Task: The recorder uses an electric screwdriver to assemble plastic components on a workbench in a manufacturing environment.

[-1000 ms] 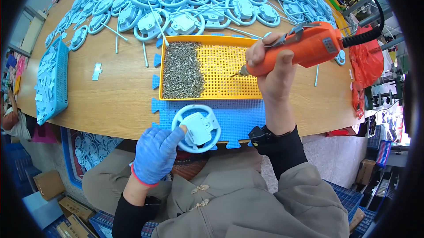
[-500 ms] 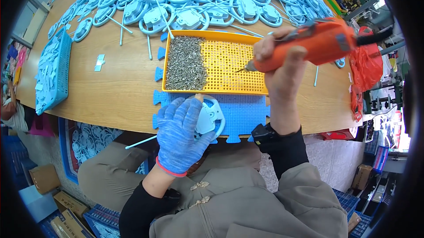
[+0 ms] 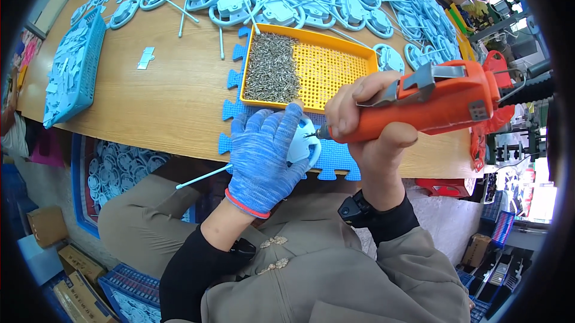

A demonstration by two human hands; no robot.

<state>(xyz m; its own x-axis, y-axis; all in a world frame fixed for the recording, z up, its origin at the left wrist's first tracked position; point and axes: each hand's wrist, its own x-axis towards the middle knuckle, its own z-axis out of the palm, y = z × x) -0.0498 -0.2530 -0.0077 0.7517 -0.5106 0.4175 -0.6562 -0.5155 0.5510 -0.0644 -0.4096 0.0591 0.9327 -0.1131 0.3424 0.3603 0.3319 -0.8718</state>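
Note:
My left hand (image 3: 262, 156), in a blue knitted glove, is closed on a light-blue plastic ring-shaped part (image 3: 301, 148) with a flat centre. The part lies on a blue foam mat (image 3: 340, 158), and a thin light-blue rod (image 3: 203, 177) sticks out left of the glove. My bare right hand (image 3: 377, 158) grips an orange electric screwdriver (image 3: 425, 104) held nearly level, thumb stretched along it. Its bit points left at the part's centre; whether it touches a screw is too small to tell. Just beyond stands a yellow perforated tray (image 3: 329, 71) with small metal screws (image 3: 272, 71) heaped at its left.
A big pile of similar light-blue parts (image 3: 278, 11) covers the table's far side. At the left stands a light-blue basket (image 3: 90, 71) of small flat pieces, with one flat piece (image 3: 145, 58) lying nearby. A red plastic bag (image 3: 479, 140) hangs at the right edge.
My right hand has brought the screwdriver from over the tray down to the part. My left hand keeps its hold on the part. The whole view has shifted slightly.

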